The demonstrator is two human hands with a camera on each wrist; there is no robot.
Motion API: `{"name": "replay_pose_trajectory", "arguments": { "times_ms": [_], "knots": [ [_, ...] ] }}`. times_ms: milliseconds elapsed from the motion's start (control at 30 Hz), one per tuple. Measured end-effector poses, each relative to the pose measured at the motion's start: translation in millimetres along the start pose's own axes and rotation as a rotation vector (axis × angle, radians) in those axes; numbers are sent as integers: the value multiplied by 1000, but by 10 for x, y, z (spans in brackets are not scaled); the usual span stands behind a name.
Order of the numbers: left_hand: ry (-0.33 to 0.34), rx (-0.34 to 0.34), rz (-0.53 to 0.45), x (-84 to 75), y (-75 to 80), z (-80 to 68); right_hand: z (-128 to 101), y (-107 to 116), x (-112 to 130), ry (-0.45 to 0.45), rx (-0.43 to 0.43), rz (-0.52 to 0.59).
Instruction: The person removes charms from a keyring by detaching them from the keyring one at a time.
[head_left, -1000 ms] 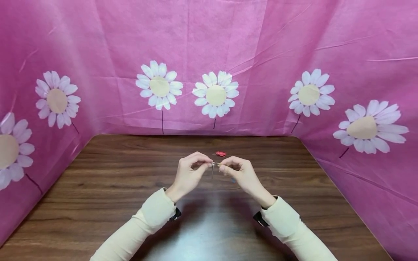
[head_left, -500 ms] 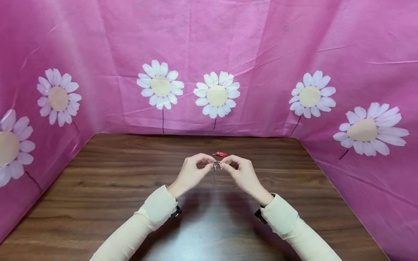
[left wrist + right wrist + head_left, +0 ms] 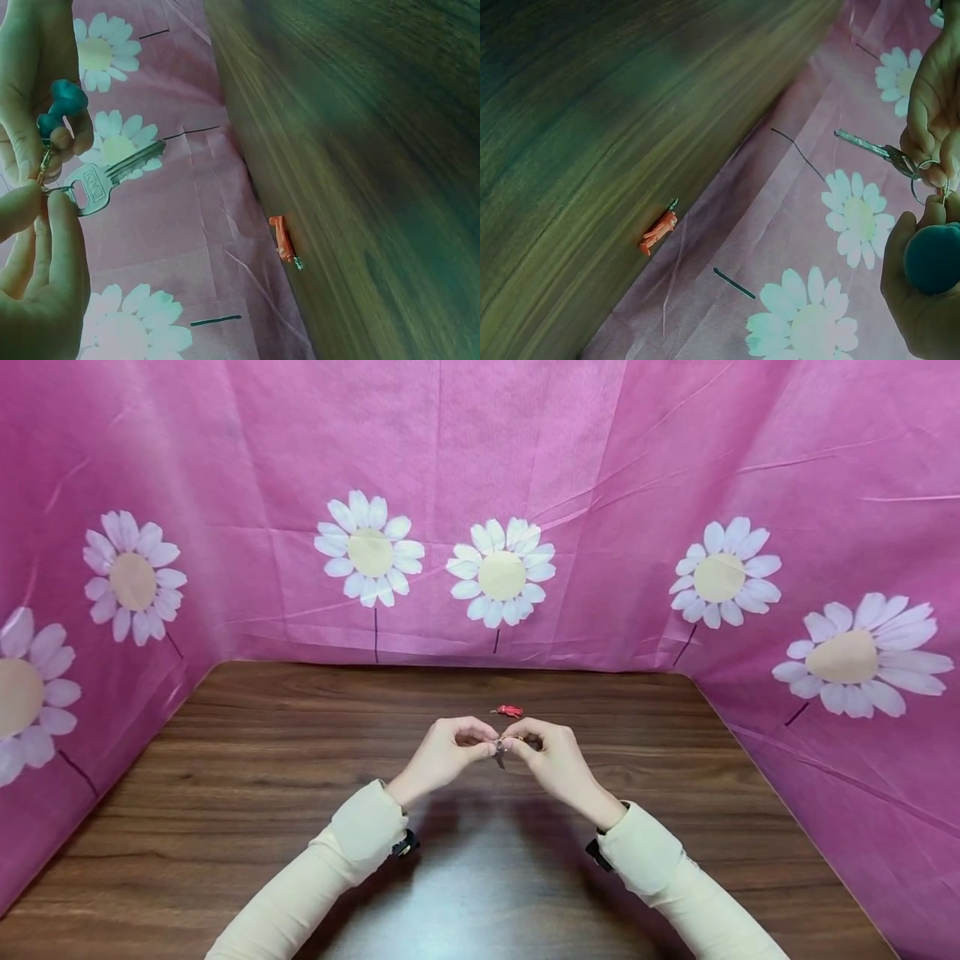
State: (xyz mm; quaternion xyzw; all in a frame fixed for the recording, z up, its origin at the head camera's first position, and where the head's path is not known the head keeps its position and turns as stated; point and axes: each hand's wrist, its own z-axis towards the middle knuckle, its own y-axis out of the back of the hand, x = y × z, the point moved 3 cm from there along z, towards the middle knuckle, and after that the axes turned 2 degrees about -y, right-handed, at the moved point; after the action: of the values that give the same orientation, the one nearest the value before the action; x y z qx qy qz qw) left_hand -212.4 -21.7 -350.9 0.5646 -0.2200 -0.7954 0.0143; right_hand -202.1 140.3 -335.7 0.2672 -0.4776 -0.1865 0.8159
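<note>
The head view is bright and even, with a soft glare on the near table. Both wrist views are dim, green-tinted and blurred.

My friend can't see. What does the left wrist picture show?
Two hands, left hand and right hand, pinch a small ring with a silver key hanging from it. The right also holds a teal charm. A small red piece lies on the wooden table.

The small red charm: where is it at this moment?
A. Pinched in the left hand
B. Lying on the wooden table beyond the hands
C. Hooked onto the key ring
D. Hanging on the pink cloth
B: the small red charm lies on the wooden table just past the left hand and right hand, which hold the key and ring, not the charm.
</note>
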Motion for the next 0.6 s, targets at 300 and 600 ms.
{"name": "replay_pose_trajectory", "arguments": {
  "times_ms": [300, 600],
  "knots": [
    [-5, -38, -32, -9, -7, -27, 1, 13, 8, 9, 9, 37],
    [-4, -50, -87, -309, 74, -139, 49, 59, -25, -72, 11, 99]
  ]
}}
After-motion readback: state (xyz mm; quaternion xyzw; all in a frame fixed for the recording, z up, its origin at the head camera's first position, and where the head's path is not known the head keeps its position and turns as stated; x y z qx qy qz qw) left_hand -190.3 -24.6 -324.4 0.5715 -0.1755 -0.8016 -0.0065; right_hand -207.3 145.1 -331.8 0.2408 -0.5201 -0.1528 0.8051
